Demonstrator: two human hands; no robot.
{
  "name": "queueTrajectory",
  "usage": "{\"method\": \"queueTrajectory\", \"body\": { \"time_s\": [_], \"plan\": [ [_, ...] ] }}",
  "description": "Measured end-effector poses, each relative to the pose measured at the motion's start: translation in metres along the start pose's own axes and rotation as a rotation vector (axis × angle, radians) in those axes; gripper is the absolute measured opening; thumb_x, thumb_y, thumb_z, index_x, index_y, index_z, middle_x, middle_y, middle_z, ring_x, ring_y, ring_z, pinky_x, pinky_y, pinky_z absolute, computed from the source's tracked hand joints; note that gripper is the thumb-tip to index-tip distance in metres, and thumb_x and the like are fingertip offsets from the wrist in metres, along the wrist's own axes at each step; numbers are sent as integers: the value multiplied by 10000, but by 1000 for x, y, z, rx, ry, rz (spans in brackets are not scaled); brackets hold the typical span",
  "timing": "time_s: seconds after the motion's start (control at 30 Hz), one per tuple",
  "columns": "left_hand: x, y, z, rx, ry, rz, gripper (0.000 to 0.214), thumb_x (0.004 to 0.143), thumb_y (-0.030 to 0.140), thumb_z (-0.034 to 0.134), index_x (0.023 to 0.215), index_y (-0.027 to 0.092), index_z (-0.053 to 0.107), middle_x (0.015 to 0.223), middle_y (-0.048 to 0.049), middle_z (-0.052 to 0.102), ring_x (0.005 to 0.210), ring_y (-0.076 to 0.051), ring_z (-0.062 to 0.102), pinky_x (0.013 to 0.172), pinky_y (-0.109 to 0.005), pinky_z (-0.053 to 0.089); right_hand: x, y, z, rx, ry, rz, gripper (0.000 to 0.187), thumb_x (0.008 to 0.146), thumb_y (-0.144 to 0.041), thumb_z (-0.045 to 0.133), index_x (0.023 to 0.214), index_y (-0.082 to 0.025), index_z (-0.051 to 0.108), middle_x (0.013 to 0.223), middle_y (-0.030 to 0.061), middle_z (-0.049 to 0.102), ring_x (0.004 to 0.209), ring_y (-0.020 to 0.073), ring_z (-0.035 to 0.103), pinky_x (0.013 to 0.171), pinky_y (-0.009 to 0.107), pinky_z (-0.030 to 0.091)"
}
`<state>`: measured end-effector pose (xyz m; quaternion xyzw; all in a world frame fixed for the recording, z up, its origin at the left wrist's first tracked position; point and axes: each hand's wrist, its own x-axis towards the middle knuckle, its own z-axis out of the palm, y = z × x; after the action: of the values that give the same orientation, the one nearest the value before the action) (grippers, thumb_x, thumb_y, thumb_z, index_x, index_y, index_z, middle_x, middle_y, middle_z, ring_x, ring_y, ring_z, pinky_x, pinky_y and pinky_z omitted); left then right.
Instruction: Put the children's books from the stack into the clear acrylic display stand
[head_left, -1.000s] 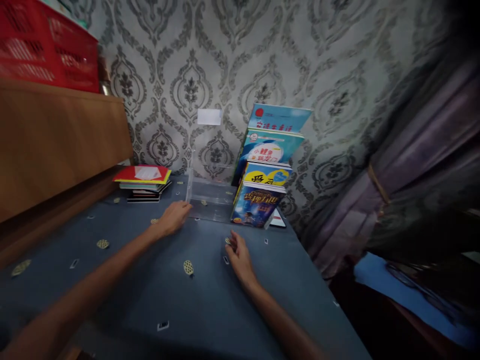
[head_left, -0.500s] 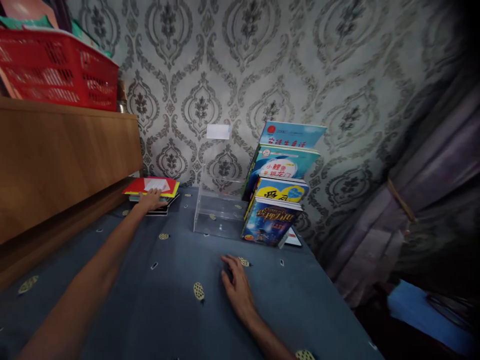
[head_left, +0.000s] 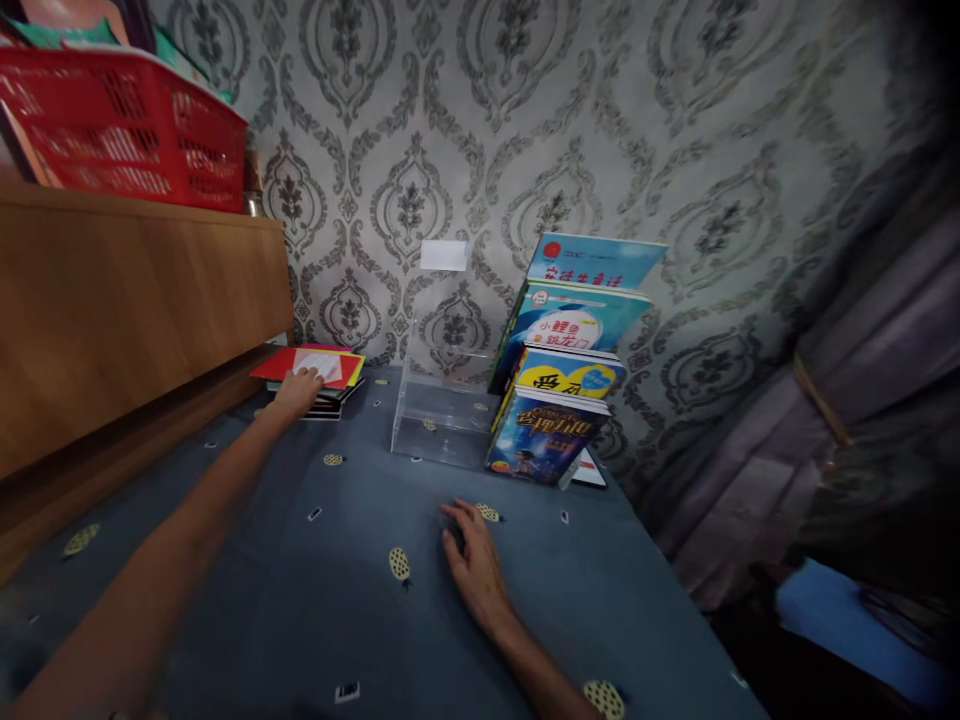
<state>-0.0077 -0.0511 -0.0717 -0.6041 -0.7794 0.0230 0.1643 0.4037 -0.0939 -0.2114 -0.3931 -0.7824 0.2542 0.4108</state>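
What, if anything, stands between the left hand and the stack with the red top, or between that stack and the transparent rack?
Nothing visible in either gap: the left hand is at the stack, its fingers over the near edge. Between the stack and the transparent rack, only patterned cloth shows.

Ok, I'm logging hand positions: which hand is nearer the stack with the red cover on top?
Left. The left hand is at the stack, its fingers over the red cover; the right hand is apart from it, in front of the clear rack.
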Motion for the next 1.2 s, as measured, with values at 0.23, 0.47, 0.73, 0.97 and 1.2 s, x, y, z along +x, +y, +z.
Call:
{"method": "queueTrajectory", "body": {
  "time_s": [0.23, 0.47, 0.73, 0.97, 1.2],
  "plan": [
    [1, 3, -2, 13, -2, -17, 427, 932, 92, 363, 1335, 115, 503, 1271, -229, 643, 1172, -317, 599, 982, -475, 414, -1, -2, 1, -11, 2, -16, 351, 889, -249, 502, 1166, -245, 717, 1321, 125, 637, 1242, 284, 619, 1058, 485, 524],
    [-23, 4, -12, 24, -13, 57, 397, 953, 96, 330, 1259, 123, 582, 1223, -229, 665, 1155, -330, 627, 992, -463, 408, 0, -6, 0, -1, 7, -33, 334, 869, -225, 505, 1120, -236, 725, 1289, 133, 643, 1200, 287, 635, 1030, 487, 534],
    [-102, 18, 4, -12, -105, 177, 377, 941, 88, 401, 1232, 188, 620, 1144, -150, 713, 1077, -276, 674, 966, -409, 444, 2, -11, -3, 11, -44, -35, 325, 876, -242, 496, 1102, -236, 730, 1266, 125, 635, 1197, 284, 618, 1045, 489, 512],
    [-174, 41, 3, -93, -148, 277, 382, 956, 91, 387, 1250, 219, 595, 1219, -143, 676, 1086, -269, 648, 881, -380, 496, 3, -12, -5, -1, -63, -52, 314, 884, -266, 495, 1084, -225, 733, 1242, 134, 636, 1171, 287, 624, 1022, 495, 517],
    [-218, 83, -24, -131, -159, 439, 434, 930, 68, 440, 1324, 220, 541, 1207, -131, 662, 1049, -263, 635, 843, -370, 510, 4, -14, -7, 17, -96, -30, 311, 881, -269, 501, 1078, -238, 740, 1248, 115, 645, 1162, 271, 623, 1002, 466, 522]
  ]
}}
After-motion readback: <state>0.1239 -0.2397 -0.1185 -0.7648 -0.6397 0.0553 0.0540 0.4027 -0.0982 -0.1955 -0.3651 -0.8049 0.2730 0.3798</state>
